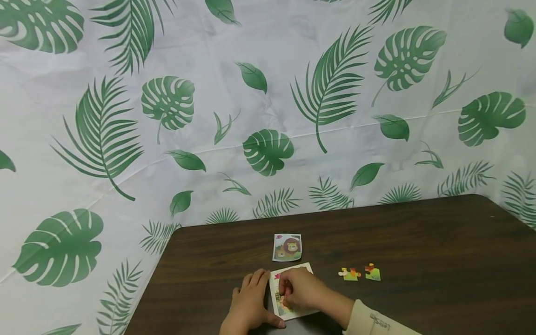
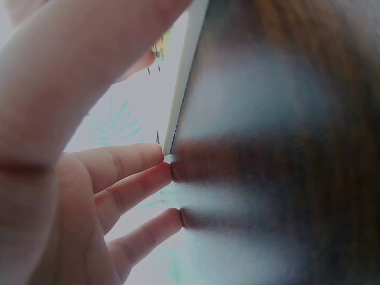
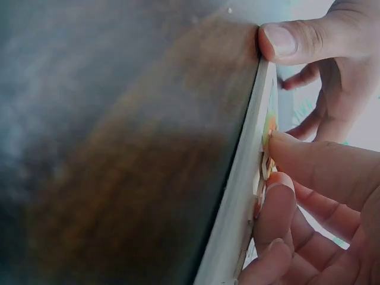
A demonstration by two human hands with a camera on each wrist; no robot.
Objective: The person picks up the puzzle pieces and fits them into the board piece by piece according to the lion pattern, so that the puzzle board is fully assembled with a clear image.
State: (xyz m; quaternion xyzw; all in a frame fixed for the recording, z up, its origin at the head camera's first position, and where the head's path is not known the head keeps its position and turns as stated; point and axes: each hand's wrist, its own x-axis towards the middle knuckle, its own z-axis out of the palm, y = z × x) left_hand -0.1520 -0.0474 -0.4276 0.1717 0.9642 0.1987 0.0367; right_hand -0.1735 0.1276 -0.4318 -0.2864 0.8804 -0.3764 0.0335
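Note:
A square jigsaw board [image 1: 296, 318] with a pale raised frame lies on the table, partly filled with a printed picture. My left hand [image 1: 248, 304] spans its left side with fingers spread: the thumb touches the near left corner and the index fingertip meets the far left one. Other left fingertips [image 2: 177, 218] rest on the tabletop. Over the board, my right hand [image 1: 304, 288] pinches an orange-and-green puzzle piece [image 3: 268, 159] between thumb and index finger, low against the board's surface. The hand hides much of the picture in the head view.
Two loose puzzle pieces, one orange and green [image 1: 350, 274] and one red and green [image 1: 372, 272], lie right of the board. Behind it is a small lion picture card [image 1: 287, 247]. The dark wooden table [image 1: 439, 260] meets a leaf-print cloth [image 1: 217, 181] at the back.

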